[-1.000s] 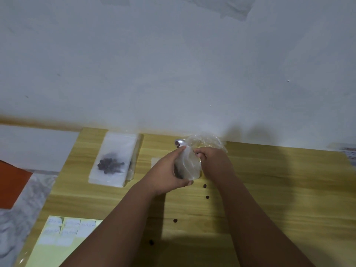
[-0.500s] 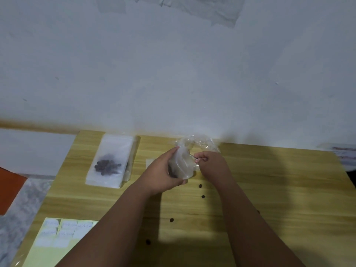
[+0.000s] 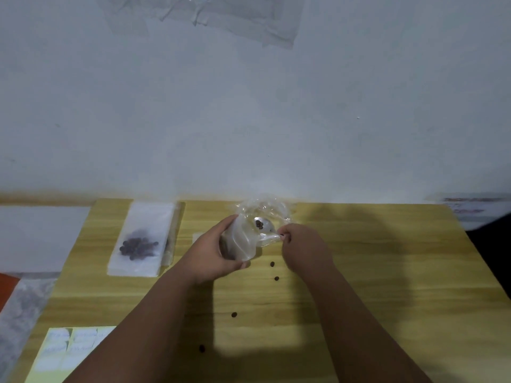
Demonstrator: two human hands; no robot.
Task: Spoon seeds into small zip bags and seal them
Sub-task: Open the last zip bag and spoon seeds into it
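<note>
My left hand (image 3: 211,251) grips a small clear zip bag (image 3: 243,240) upright near the back middle of the wooden table (image 3: 387,272). My right hand (image 3: 301,246) pinches the handle of a metal spoon (image 3: 262,225) whose bowl carries a few dark seeds above the bag's mouth. Behind the spoon lies a crumpled clear plastic bag (image 3: 265,207). A filled zip bag of dark seeds (image 3: 139,246) lies flat on a white stack at the left.
Several loose seeds (image 3: 273,270) lie scattered on the table in front of my hands. A sheet of white labels (image 3: 69,346) sits at the near left corner. The white wall rises right behind the table.
The spoon has come up out of the crumpled bag with seeds in its bowl and now sits over the small bag's mouth. My left hand holds the bag in much the same place.
</note>
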